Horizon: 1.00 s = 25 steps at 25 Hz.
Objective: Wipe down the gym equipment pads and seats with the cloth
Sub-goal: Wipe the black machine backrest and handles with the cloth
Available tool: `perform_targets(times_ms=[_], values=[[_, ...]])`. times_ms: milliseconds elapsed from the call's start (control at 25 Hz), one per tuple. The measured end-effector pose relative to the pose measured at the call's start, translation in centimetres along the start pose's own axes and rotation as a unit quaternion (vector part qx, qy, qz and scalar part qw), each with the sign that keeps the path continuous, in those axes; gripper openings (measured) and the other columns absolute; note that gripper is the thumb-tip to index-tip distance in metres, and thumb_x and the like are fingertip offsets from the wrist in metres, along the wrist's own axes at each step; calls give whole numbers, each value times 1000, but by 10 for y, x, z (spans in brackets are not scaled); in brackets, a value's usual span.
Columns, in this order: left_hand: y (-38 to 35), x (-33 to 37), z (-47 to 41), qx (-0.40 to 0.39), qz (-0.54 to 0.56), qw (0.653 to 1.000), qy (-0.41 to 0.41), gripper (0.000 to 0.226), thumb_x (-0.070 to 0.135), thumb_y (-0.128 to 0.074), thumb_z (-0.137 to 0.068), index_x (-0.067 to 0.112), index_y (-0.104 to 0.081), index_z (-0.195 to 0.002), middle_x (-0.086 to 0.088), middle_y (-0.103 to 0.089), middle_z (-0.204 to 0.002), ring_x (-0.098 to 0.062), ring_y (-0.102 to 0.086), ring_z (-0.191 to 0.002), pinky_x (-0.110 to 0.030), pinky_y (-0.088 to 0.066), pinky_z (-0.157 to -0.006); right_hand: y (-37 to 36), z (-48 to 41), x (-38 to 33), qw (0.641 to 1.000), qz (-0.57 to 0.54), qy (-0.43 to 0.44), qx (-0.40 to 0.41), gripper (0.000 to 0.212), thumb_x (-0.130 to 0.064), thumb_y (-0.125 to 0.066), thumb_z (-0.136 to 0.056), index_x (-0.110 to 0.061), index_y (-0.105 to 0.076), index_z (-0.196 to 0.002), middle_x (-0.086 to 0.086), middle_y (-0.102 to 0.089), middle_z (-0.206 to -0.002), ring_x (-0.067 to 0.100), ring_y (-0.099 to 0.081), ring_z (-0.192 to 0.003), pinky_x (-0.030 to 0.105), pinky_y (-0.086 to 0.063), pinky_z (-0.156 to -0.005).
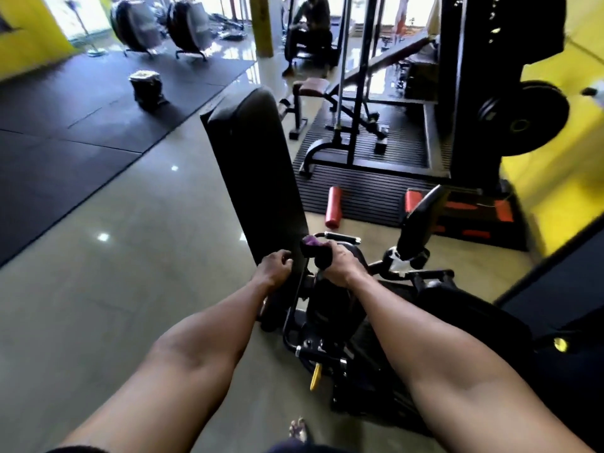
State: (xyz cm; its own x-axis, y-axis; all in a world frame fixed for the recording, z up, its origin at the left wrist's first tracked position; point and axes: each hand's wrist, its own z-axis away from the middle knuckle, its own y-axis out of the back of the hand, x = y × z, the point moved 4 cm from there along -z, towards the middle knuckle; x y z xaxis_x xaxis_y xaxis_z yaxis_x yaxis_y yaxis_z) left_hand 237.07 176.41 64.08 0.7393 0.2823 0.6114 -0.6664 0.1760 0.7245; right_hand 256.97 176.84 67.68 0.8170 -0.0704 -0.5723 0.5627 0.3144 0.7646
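Head camera: we curl our left hand (276,264) round the lower left edge of the upright black back pad (255,178), while our right hand (338,268) clutches the dark purple-tinged cloth (313,251) bunched against its lower right edge.

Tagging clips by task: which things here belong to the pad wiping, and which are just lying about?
In the job: cloth, held by the right hand; long black pad, gripped at its edge by the left hand.
Lying about: red foam roller, weight plate, wrapped bundle on the mat.
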Motion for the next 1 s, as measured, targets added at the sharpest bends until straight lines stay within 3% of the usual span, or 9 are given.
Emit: perform_targets(times_ms=[240,640,880,1000], values=[[49,22,28,104,2,994,15,42,36,-50,-98,24,-56,-138,-7,-60,-138,-27,-56,-126,-39,-46,-105,15,-19,-37,997,38,67,-29,72,-31,-80,-71,-35,-48,-134,0,-55,-130,28,-57,-125,40,-50,-99],[172,92,74,308,26,951,11,31,25,-53,-98,20,-64,-127,-9,-63,-132,-28,-60,-119,-36,-47,-100,101,-28,-152,974,20,227,-4,76,-29,-80,-74,-33,-43,-141,3,-50,-136,33,-53,-129,42,-48,-101],[225,108,74,362,6,932,-16,33,22,-53,-97,17,-62,-129,-11,-60,-135,-28,-56,-123,-33,-42,-102,136,-35,-208,956,-113,261,68,63,-26,-76,-81,-28,-45,-136,9,-47,-131,35,-53,-125,41,-47,-102],[239,104,56,365,5,930,-33,35,23,-52,-98,18,-60,-132,-11,-58,-133,-29,-53,-123,-34,-39,-103,133,-50,-232,945,-187,255,82,73,-35,-79,-78,-25,-39,-138,10,-40,-134,38,-46,-131,45,-42,-109]])
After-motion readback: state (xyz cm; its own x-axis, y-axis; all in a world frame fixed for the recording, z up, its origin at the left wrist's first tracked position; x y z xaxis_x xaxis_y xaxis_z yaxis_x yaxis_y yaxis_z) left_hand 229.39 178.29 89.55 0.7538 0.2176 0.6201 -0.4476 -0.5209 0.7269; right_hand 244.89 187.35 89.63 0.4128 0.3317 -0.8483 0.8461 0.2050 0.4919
